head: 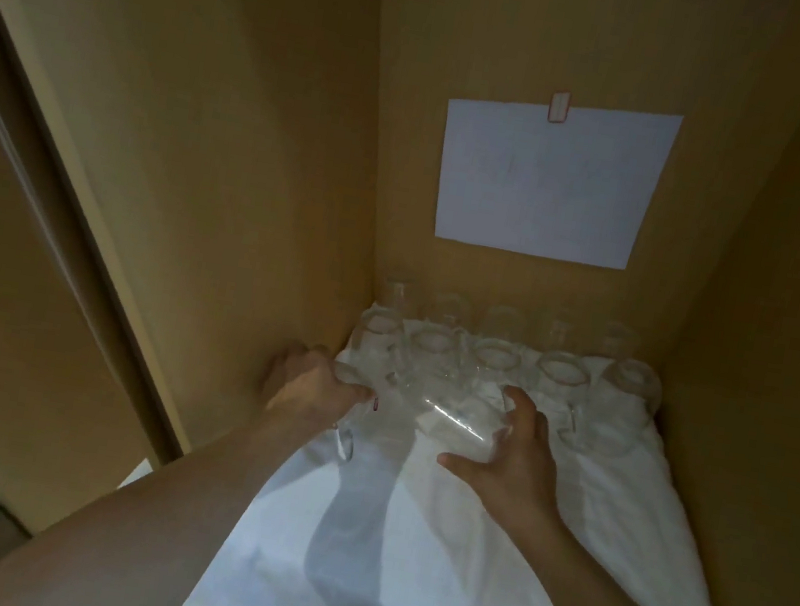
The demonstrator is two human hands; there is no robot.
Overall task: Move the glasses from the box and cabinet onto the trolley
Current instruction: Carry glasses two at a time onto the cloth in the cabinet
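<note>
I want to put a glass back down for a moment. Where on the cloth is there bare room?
The near stretch of the white cloth, between the forearms and towards the cabinet's right wall, is bare. The back is crowded: a row of glasses stands against the rear panel, and the left hand and right hand work just before it.

Five clear glasses [493, 358] stand in a row at twelve o'clock on one white cloth [400, 562], at least three more nearer: one in each of two hands, one at three o'clock; the exact count is unclear. One paper sheet [546, 179] hangs above
</note>
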